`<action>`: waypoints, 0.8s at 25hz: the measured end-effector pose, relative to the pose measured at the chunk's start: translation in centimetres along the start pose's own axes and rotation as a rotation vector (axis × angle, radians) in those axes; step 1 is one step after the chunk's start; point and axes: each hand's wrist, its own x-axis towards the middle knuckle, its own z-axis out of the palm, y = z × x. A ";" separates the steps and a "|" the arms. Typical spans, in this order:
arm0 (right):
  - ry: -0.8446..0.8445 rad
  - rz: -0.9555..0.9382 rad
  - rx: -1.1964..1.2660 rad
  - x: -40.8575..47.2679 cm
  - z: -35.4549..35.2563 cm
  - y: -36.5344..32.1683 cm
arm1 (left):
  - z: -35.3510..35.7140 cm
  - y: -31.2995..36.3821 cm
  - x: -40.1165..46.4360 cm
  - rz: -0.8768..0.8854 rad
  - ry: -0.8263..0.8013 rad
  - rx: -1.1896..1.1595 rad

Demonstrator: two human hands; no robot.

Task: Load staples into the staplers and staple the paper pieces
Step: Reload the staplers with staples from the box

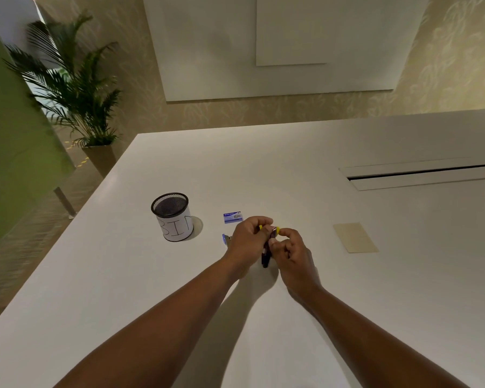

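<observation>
Reaching out over the white table, both forearms meet near its middle, where the two hands work on one small stapler. The left hand has its fingers curled round the stapler's dark body, holding it lifted off the surface, probably so the other hand can get at its top end. The right hand pinches with thumb and fingertips at that end, beside a yellow part; whether it holds a strip of staples or is only working the magazine is too small to tell. I judge this to be the loading step, not yet the stapling.

Just left of the left hand lies a small blue object, partly hidden, possibly a second stapler. Just beyond the hands sits a blue staple box, kept close for refills. Farther left stands a mesh cup with a paper label reading "BIN", presumably for waste. Off to the right, well apart, a tan paper piece lies flat, waiting to be stapled. A potted palm stands beyond the table's far left corner.
</observation>
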 end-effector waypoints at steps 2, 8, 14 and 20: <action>-0.011 -0.001 0.013 0.3 -0.1 0.2 | 0.0 0.1 -0.1 -0.020 -0.063 -0.021; -0.026 -0.023 -0.054 0.1 0.0 0.1 | -0.1 0.0 -0.2 -0.017 -0.023 0.023; 0.029 -0.037 -0.067 -0.4 -0.3 -0.5 | 2.5 0.3 -0.6 -0.109 0.106 -0.059; 0.129 -0.063 -0.062 -0.4 -0.4 0.2 | 4.4 0.9 -0.5 -0.206 0.176 -0.251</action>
